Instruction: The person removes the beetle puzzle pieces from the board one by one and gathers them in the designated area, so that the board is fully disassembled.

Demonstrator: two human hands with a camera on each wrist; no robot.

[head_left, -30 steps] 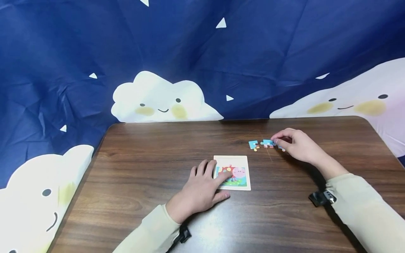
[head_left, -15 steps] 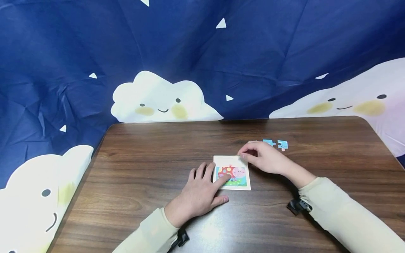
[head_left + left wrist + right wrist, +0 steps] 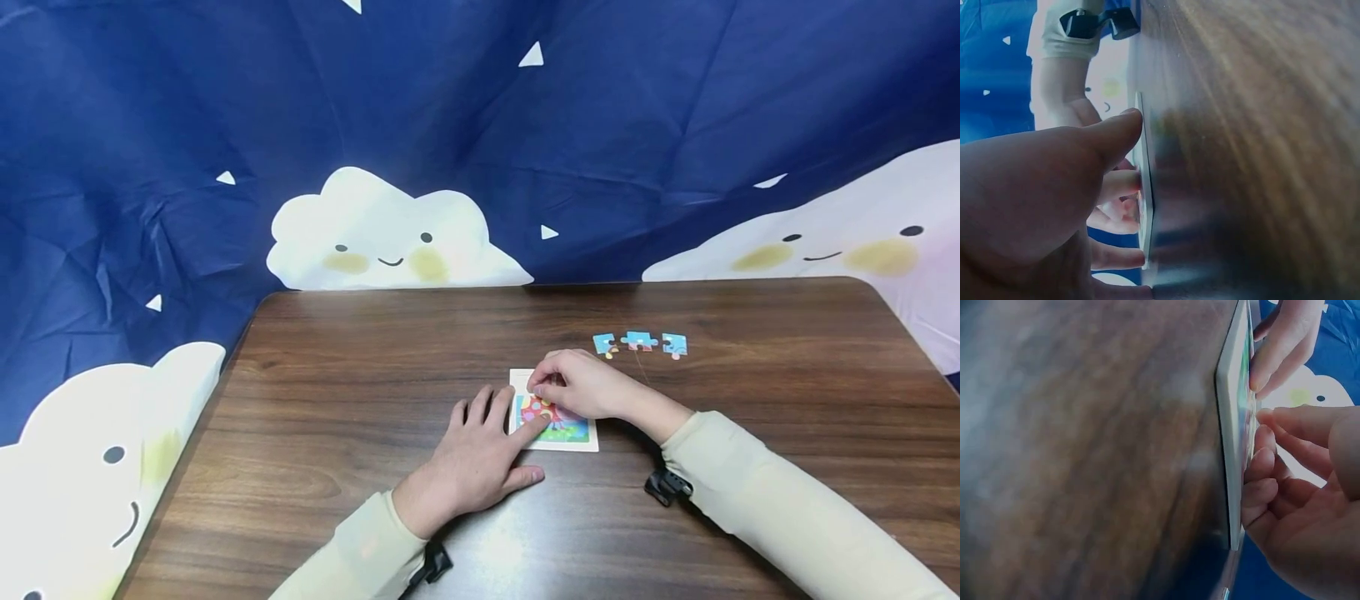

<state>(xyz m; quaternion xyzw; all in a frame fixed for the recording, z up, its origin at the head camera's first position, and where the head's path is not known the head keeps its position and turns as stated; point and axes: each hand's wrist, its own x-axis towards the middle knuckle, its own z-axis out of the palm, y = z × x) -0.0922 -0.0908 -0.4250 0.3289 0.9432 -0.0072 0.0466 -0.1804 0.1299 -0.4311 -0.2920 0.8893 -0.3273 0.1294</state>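
My left hand [image 3: 476, 467] lies spread at the left edge of a small white-framed puzzle board [image 3: 517, 379]. Its index fingertip touches the picture of a red spotted figure on green, and the thumb rests near the front edge. Over the board's upper part, my right hand [image 3: 588, 385] has thumb and index finger pinched together on a small puzzle piece, mostly hidden by the fingers. In the right wrist view, those pinching fingertips [image 3: 1264, 416] are right at the picture's surface, with the other fingers curled close to the board. The left wrist view shows the left thumb [image 3: 1119, 134] beside the board's edge.
Behind the board lie three loose blue puzzle pieces in a row: a left one [image 3: 603, 343], a middle one [image 3: 639, 341] and a right one [image 3: 674, 344]. All this is on a brown wooden table [image 3: 337, 358], with a blue cloud-patterned curtain [image 3: 600, 108] behind.
My right hand has moved left and nearer from the loose pieces to over the board. The three loose pieces are uncovered now. My left hand has stayed on the board.
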